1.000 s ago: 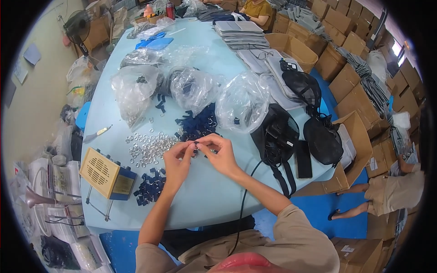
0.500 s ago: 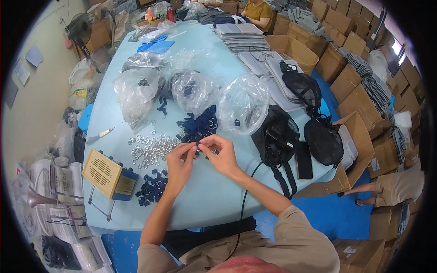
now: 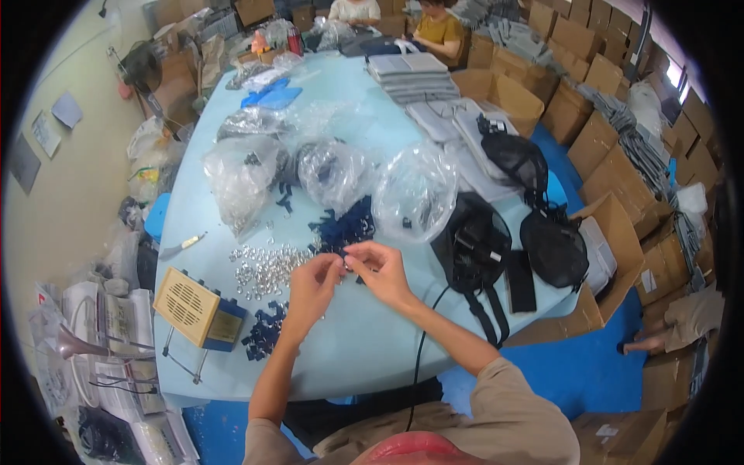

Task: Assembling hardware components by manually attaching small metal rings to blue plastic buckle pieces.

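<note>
Fingertips of my left hand (image 3: 312, 285) and my right hand (image 3: 382, 273) meet in a pinch above the table, closed on a small navy strap piece (image 3: 346, 263). It is mostly covered by the fingers; a shiny bit shows there, perhaps a metal ring. Beyond the hands lies a heap of navy strap pieces (image 3: 346, 229). Left of it, loose silvery metal rings (image 3: 262, 271) are spread out. A second pile of navy pieces (image 3: 264, 332), some with rings showing, sits close by my left forearm.
A beige and blue box-shaped device (image 3: 198, 310) stands at the left on the light blue table (image 3: 364, 360). Clear plastic bags (image 3: 415, 190) line the middle. Black mesh bags (image 3: 473, 240) and a dark phone (image 3: 520, 280) lie right. Cardboard boxes surround the table; two people sit far off.
The whole view has shifted slightly, so the table sits lower and a second far person shows. Both hands stay pinched together at the strap piece. A person at the far right has moved outward.
</note>
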